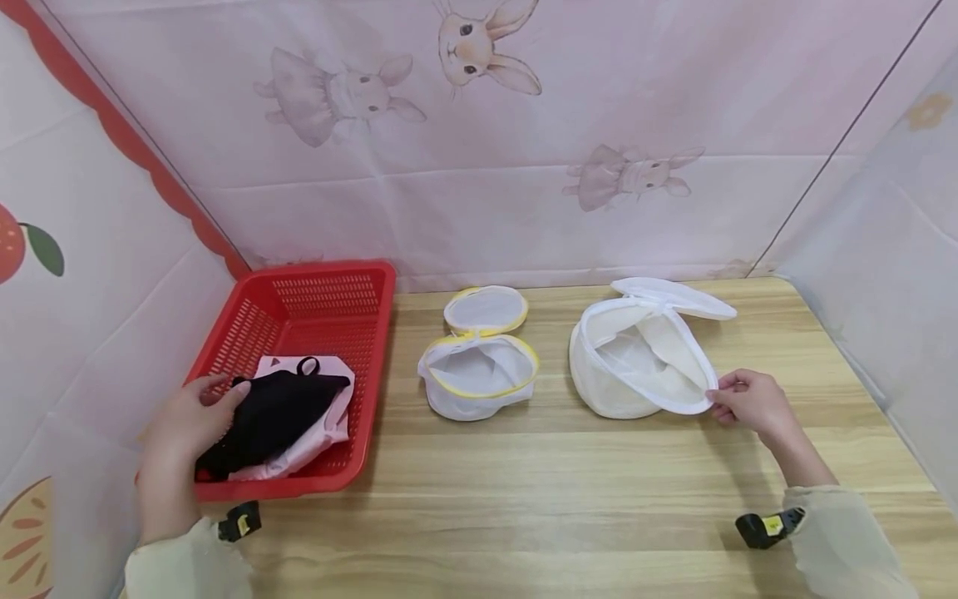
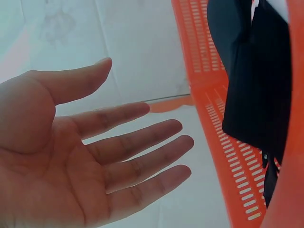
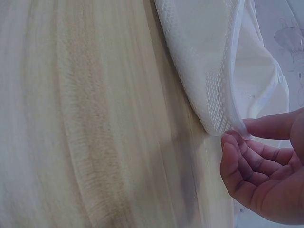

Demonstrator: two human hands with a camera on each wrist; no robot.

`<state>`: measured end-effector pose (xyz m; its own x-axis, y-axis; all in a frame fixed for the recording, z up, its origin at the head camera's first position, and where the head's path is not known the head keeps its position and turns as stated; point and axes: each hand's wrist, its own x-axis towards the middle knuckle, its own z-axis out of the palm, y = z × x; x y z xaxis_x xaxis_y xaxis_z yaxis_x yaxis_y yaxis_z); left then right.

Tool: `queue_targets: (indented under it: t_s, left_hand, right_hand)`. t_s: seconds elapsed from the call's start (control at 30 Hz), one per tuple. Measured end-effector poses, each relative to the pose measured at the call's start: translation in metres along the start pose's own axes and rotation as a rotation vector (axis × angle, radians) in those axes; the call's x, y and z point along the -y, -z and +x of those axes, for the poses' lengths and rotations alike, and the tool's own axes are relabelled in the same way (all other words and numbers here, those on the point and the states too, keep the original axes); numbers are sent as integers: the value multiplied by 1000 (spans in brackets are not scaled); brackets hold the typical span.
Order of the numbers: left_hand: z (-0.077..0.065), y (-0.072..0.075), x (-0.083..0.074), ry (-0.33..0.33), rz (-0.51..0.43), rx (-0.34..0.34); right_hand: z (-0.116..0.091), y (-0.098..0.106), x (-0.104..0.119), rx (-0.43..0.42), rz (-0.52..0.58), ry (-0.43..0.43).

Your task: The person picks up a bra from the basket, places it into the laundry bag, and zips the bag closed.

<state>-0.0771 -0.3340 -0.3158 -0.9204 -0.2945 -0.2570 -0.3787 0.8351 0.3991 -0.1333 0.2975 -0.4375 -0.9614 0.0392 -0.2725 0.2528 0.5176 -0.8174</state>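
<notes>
The right hand (image 1: pixel 752 403) has its thumb and fingers together, pinching the rim of the large white bag (image 1: pixel 617 399) at the near right part of its mouth. The rest of the bag lies to the left of that grip and stands on the wooden table (image 1: pixel 539 516), toward the back right corner. Its mouth gapes, and its round lid (image 1: pixel 696 301) is folded back toward the table's back edge.

The left hand (image 1: pixel 190 420) has its fingers and thumb apart; the left wrist view shows the palm bare and the fingers spread. It is at the left side of the red basket (image 1: pixel 377 366), which sits at the table's back left corner. Just beside the thumb, to its right in the head view, lies black clothing (image 1: pixel 280 412), on top of pale pink clothing (image 1: pixel 340 424) in the near part of the basket.

Between the basket and the large bag, near the back edge, stands a small yellow-rimmed bag (image 1: pixel 456 408), its mouth open and lid back.
</notes>
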Motion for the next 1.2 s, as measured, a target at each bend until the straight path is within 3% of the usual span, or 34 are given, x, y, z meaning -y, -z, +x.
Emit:
queue_targets:
  t_s: [0.3, 0.57, 0.87, 1.2]
  left_hand:
    - [14, 7, 14, -24, 114, 139]
    - [18, 8, 18, -42, 181, 161]
    - [23, 5, 22, 110, 47, 284]
    - [29, -1, 26, 143, -40, 345]
  right_hand:
    - [-3, 0, 3, 4, 0, -7]
    - [-2, 1, 4, 10, 3, -15]
    - [-2, -1, 4, 15, -1, -20]
    - [-3, 0, 6, 9, -18, -7]
